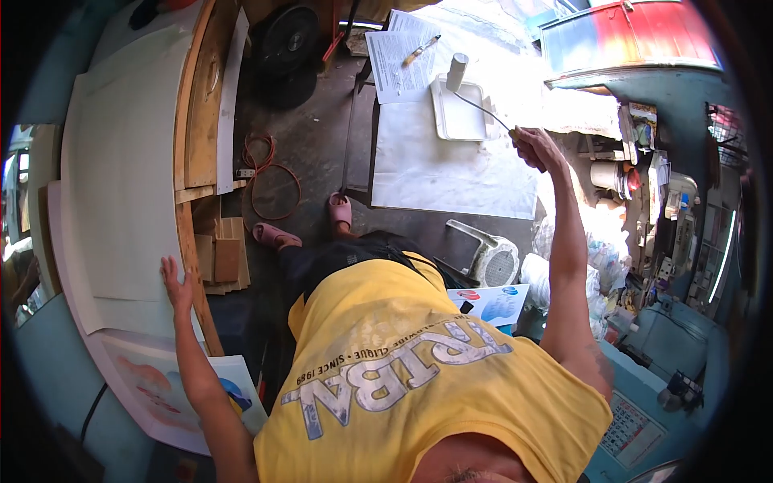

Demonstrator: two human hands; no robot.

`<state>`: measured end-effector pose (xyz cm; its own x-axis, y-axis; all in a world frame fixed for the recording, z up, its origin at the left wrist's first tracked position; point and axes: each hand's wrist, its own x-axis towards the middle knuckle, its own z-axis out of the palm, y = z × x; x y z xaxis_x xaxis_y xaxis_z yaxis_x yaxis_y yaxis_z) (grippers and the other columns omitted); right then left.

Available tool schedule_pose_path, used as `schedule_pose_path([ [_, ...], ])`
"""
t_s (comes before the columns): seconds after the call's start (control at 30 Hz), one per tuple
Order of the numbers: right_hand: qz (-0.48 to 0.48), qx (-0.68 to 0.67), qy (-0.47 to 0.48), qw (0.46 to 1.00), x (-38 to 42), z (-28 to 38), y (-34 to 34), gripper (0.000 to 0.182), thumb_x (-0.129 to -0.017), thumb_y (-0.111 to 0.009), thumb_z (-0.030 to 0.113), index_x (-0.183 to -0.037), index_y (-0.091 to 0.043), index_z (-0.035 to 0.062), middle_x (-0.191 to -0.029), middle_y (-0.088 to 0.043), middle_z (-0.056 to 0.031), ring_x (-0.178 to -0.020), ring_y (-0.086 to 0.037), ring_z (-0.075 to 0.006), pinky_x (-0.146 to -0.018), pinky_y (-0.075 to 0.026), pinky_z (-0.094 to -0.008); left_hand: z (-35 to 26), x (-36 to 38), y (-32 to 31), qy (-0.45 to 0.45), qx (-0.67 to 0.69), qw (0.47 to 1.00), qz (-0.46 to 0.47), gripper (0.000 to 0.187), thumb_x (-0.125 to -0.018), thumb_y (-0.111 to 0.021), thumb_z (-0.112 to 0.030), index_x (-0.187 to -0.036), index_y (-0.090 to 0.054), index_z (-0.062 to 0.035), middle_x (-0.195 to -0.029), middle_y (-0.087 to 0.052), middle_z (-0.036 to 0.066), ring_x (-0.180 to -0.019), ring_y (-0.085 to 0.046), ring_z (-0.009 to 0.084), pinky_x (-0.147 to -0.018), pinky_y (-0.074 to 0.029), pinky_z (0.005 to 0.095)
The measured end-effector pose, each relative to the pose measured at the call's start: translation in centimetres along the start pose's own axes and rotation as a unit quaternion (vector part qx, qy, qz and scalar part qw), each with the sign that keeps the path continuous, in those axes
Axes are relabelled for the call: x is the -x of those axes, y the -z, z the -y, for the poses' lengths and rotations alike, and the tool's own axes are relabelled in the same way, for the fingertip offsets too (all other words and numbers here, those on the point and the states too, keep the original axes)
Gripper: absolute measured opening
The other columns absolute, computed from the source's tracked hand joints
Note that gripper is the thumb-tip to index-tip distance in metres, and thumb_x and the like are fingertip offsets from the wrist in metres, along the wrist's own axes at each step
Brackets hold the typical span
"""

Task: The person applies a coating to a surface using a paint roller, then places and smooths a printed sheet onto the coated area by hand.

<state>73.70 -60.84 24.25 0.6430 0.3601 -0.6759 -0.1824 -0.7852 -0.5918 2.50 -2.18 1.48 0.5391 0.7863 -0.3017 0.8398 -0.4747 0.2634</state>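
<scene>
At the right, my right hand [533,149] is closed around the handle of a paint roller [456,71]. Its thin metal rod stretches left, and the white roller head is at the far side of a white paint tray [441,121], overlapping its rim in this view. The tray stands on a table covered with white sheeting [451,173]. Over on the left, my left hand [175,283] has its fingers spread on the near edge of a large white sheet [125,201], which lies on a wood-framed surface.
A paintbrush [423,50] lies on printed papers [394,76] on the table. An orange cord [254,173] is coiled on the floor near a black fan [286,40]. A plastic stool [487,258] stands beside me. Wood pieces [225,258] are stacked under the left surface.
</scene>
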Motion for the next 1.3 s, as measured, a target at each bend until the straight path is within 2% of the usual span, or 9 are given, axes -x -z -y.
schedule_pose_path([
  [0.1, -0.012, -0.024, 0.001, 1.000, 0.6, -1.5, -0.3, 0.047, -0.101, -0.055, 0.053, -0.081, -0.056, 0.0102, -0.058, -0.048, 0.0037, -0.043, -0.041, -0.0056, -0.038, -0.032, -0.0237, 0.0, -0.3, 0.2, 0.009, -0.009, 1.000, 0.006, 0.071, -0.094, -0.068, -0.018, -0.157, -0.035, -0.0128, -0.167, -0.023, 0.011, -0.153, -0.020, 0.0395, -0.124, -0.023, 0.0447],
  [0.37, -0.045, 0.093, -0.057, 0.993, -1.9, -4.1, -1.3, 0.046, -0.102, -0.052, 0.049, -0.074, -0.052, 0.0125, -0.055, -0.044, 0.0046, -0.043, -0.038, -0.0069, -0.038, -0.029, -0.0276, 0.8, -0.6, 0.5, -0.014, -0.004, 1.000, 0.008, 0.072, -0.093, -0.068, -0.018, -0.157, -0.035, -0.0120, -0.167, -0.023, 0.012, -0.153, -0.020, 0.0396, -0.124, -0.022, 0.0451],
  [0.73, -0.025, 0.154, -0.050, 0.986, -2.1, -1.1, -0.6, 0.046, -0.101, -0.054, 0.051, -0.073, -0.052, 0.0139, -0.056, -0.045, 0.0050, -0.044, -0.038, -0.0067, -0.040, -0.031, -0.0273, 1.0, -0.3, 0.4, -0.029, -0.002, 1.000, 0.002, 0.073, -0.093, -0.068, -0.016, -0.157, -0.034, -0.0117, -0.167, -0.022, 0.013, -0.153, -0.020, 0.0395, -0.124, -0.024, 0.0453],
  [0.77, -0.022, 0.166, -0.041, 0.985, -2.4, -1.1, -0.3, 0.047, -0.101, -0.053, 0.056, -0.077, -0.052, 0.0148, -0.054, -0.043, 0.0064, -0.042, -0.035, -0.0052, -0.037, -0.029, -0.0275, 1.1, -0.3, 0.4, -0.029, -0.004, 1.000, 0.002, 0.073, -0.093, -0.068, -0.016, -0.157, -0.034, -0.0117, -0.167, -0.022, 0.013, -0.153, -0.020, 0.0395, -0.124, -0.024, 0.0453],
  [0.9, -0.018, 0.175, -0.046, 0.983, -2.4, 0.4, 0.0, 0.047, -0.102, -0.052, 0.054, -0.077, -0.053, 0.0145, -0.054, -0.044, 0.0062, -0.042, -0.037, -0.0059, -0.039, -0.032, -0.0269, 1.0, -0.2, 0.4, -0.024, -0.002, 1.000, 0.001, 0.072, -0.094, -0.068, -0.017, -0.157, -0.034, -0.0117, -0.167, -0.021, 0.013, -0.153, -0.020, 0.0397, -0.124, -0.023, 0.0453],
  [1.0, -0.020, 0.154, -0.036, 0.987, -2.3, 0.5, 0.3, 0.048, -0.103, -0.052, 0.054, -0.077, -0.053, 0.0138, -0.055, -0.045, 0.0060, -0.042, -0.037, -0.0062, -0.038, -0.031, -0.0264, 1.0, -0.3, 0.2, -0.023, -0.008, 1.000, -0.002, 0.072, -0.094, -0.068, -0.018, -0.157, -0.034, -0.0122, -0.167, -0.022, 0.012, -0.153, -0.020, 0.0397, -0.124, -0.023, 0.0454],
  [1.2, 0.013, -0.060, 0.013, 0.998, 0.2, -2.0, 1.1, 0.046, -0.102, -0.054, 0.052, -0.083, -0.058, 0.0099, -0.060, -0.048, 0.0040, -0.045, -0.039, -0.0048, -0.038, -0.030, -0.0231, 0.5, -0.2, 0.1, -0.008, 0.005, 1.000, -0.007, 0.071, -0.095, -0.068, -0.019, -0.157, -0.035, -0.0133, -0.167, -0.023, 0.011, -0.153, -0.019, 0.0391, -0.124, -0.023, 0.0456],
  [1.23, 0.041, -0.122, 0.011, 0.992, 0.7, -2.4, 1.0, 0.043, -0.102, -0.054, 0.050, -0.085, -0.058, 0.0098, -0.060, -0.046, 0.0055, -0.046, -0.039, -0.0047, -0.038, -0.028, -0.0221, 0.7, -0.3, 0.0, -0.007, 0.003, 1.000, -0.007, 0.072, -0.095, -0.068, -0.018, -0.158, -0.034, -0.0133, -0.167, -0.023, 0.011, -0.153, -0.018, 0.0390, -0.124, -0.022, 0.0454],
  [1.3, 0.027, -0.180, -0.005, 0.983, 2.1, -3.4, 0.5, 0.042, -0.101, -0.055, 0.048, -0.088, -0.059, 0.0091, -0.060, -0.045, 0.0059, -0.045, -0.039, -0.0051, -0.037, -0.028, -0.0223, 0.9, -0.4, -0.2, -0.008, 0.002, 1.000, -0.008, 0.072, -0.094, -0.068, -0.018, -0.158, -0.034, -0.0132, -0.167, -0.022, 0.011, -0.153, -0.018, 0.0388, -0.125, -0.021, 0.0451],
])
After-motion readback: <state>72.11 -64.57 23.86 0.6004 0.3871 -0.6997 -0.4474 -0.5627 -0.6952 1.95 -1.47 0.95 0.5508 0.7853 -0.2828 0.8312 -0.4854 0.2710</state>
